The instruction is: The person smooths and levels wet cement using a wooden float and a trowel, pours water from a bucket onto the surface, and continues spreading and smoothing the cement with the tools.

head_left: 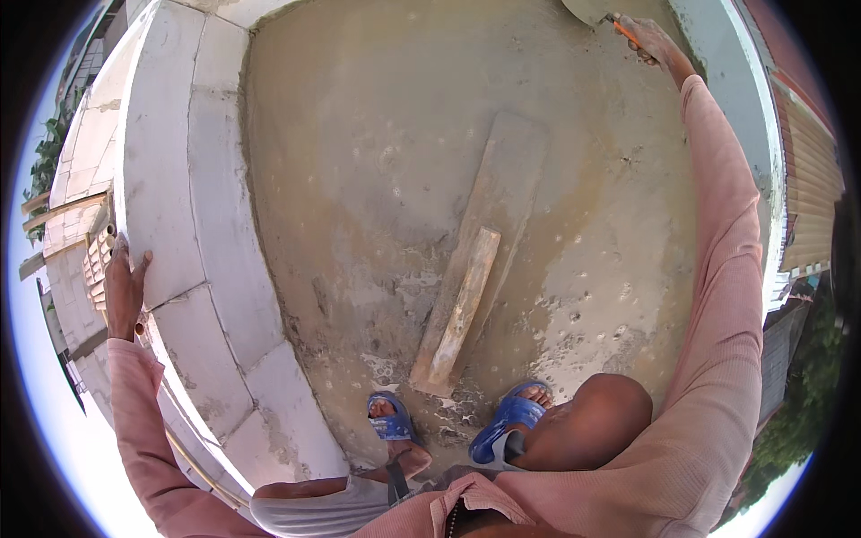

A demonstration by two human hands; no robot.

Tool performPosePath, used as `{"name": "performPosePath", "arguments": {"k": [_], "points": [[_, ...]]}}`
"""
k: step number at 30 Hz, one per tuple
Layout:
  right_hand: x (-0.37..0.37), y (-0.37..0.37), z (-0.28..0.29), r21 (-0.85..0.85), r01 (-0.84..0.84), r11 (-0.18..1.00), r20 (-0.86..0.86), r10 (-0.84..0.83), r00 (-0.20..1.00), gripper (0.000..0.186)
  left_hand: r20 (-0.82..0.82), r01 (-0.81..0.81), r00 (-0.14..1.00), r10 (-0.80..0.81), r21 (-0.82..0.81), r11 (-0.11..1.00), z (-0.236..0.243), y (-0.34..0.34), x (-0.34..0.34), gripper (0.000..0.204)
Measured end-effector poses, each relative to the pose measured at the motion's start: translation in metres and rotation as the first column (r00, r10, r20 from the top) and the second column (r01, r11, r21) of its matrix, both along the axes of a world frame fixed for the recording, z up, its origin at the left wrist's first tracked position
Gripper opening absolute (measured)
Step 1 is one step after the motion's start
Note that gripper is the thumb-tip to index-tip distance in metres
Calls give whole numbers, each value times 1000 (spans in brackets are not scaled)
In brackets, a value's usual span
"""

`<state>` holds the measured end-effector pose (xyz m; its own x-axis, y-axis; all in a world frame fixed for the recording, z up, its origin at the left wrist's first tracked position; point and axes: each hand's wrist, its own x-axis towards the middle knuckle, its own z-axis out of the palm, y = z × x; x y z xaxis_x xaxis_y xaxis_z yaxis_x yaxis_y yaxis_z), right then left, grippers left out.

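Far off at the upper right, my right hand (pixel 647 41) is closed round the orange handle of a trowel (pixel 587 9). The trowel's metal blade lies against the wet cement floor (pixel 377 117), partly cut off by the top of the picture. On the left, my left hand (pixel 126 276) rests on the top edge of the pale block wall (pixel 166 152), its fingers apart and nothing in them. In the middle of the floor lies a long wooden float (pixel 507 170) with a raised wooden handle bar (pixel 466 305), smeared with cement. Neither hand touches it.
My feet in blue sandals (pixel 391 417) stand on the cement at the near end of the float. A pale wall (pixel 735 90) closes the right side. Beyond the left wall are stacked hollow clay pieces (pixel 97 264) and wooden planks (pixel 67 213). Corrugated sheeting (pixel 807 170) stands outside at right.
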<state>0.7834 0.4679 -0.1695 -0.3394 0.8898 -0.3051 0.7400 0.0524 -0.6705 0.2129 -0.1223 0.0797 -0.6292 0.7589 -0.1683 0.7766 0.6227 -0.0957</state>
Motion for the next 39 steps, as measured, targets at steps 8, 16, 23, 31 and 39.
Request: {"name": "performPosePath", "arguments": {"k": [8,16,23,31,39], "points": [[-54,-38,-35,-96,-131,987,-25,129,991,50,-132,51,990,-51,-4,999,0,-17,-8,51],[-41,-201,25,-413,-357,838,-57,368,928,51,-148,119,982,-115,18,993,-8,-9,-7,48],[-2,-57,2,16,55,998,39,-56,998,52,-216,96,972,-95,-2,995,-11,-17,-20,55],[26,-129,-29,-7,-27,1000,135,27,990,56,-167,42,985,-48,-41,998,-5,-17,-14,55],[18,-205,49,-359,-56,932,-89,25,996,52,-168,104,980,-108,-32,994,-6,-11,-14,51]]}}
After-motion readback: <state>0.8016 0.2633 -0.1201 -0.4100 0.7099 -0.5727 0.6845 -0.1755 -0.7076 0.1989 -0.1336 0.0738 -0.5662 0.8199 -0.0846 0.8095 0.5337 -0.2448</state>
